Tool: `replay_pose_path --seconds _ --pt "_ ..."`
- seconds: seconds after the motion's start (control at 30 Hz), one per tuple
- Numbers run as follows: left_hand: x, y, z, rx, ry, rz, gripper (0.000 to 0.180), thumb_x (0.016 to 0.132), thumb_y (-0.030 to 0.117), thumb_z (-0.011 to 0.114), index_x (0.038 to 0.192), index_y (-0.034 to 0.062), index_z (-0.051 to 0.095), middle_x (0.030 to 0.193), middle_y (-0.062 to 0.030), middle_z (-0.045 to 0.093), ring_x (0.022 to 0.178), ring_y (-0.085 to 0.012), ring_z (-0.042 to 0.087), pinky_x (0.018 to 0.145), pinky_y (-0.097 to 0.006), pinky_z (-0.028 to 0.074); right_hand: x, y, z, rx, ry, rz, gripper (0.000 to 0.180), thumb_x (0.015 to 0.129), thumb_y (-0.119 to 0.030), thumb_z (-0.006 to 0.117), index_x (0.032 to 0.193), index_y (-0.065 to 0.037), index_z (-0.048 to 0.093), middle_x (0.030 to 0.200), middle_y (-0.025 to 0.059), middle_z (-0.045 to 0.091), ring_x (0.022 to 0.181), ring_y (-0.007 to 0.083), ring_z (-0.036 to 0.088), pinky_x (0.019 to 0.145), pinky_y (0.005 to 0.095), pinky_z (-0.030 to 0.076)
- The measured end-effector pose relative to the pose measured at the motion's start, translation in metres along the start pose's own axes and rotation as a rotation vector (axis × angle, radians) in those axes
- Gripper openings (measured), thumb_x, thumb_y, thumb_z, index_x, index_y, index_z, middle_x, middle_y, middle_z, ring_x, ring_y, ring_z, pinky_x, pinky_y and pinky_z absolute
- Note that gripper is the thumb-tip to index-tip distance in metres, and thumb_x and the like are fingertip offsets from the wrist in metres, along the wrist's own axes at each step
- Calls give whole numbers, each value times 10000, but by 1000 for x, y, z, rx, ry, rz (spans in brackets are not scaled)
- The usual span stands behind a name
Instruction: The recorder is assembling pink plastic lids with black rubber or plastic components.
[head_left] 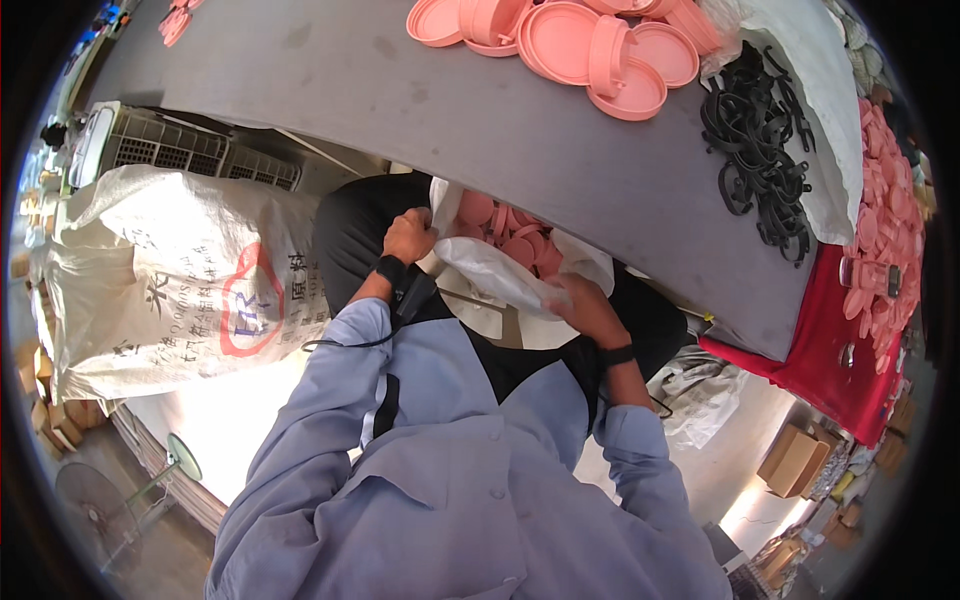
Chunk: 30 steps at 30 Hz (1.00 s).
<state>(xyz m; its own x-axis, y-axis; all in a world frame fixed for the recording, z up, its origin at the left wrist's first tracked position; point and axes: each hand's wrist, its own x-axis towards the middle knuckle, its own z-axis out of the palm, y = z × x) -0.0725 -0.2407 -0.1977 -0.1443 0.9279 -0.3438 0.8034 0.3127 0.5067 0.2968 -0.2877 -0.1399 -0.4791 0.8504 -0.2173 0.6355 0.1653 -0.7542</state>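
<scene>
Left hand [408, 238] | grip closed on white sack [490, 272] rim | right hand [585, 308] clasps near rim | pink lids [505, 232] inside, between hands, below grey counter [420, 100]

The white bag [500, 275] hides most of the pink discs [505, 235] inside it and the fingertips of both hands. Beyond the bag, the surface [480, 120] and its pink lids [590, 45] are cut off by the top edge.

Grey table [480, 120]: pink lids [590, 45], black rubber rings [760, 140], white sack [810, 60].

pink lids [600, 50] on grey table [400, 90], black straps [760, 140], printed white sack [170, 270]
</scene>
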Motion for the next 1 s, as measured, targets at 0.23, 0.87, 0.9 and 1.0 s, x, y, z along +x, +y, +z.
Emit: replay_pose_path --seconds 0.23,0.87,0.9,1.0 --pt "-9 -10 1 -19 -30 -22 241 826 220 733 1018 76 737 973 -222 744 965 -423 725 865 -496 582 82 56 38 51 86 178 500 915 -201 770 1366 -47 622 1225 155 725 1092 287 689 944 407 534" --pt "5 -13 0 -27 -87 -46 239 820 202 753 984 31 724 967 -194 744 939 -378 737 844 -444 586 106 63 56 -188 222 -123 315 877 -152 746 1186 -96 719 1114 176 729 1056 341 696 862 473 563" --pt "1 -14 0 -7 -109 -61 225 817 215 738 992 74 733 984 -196 745 965 -392 730 868 -466 585 101 57 55 -195 205 -132 309 876 -149 744 1180 -96 721 1109 177 730 1053 343 697 860 475 563" --pt "4 -4 2 -14 -124 -50 229 820 243 728 1012 121 750 1000 -201 745 988 -406 723 889 -486 584 94 46 43 -238 177 -172 291 874 -140 737 1162 -95 727 1095 179 731 1045 348 699 854 480 564"
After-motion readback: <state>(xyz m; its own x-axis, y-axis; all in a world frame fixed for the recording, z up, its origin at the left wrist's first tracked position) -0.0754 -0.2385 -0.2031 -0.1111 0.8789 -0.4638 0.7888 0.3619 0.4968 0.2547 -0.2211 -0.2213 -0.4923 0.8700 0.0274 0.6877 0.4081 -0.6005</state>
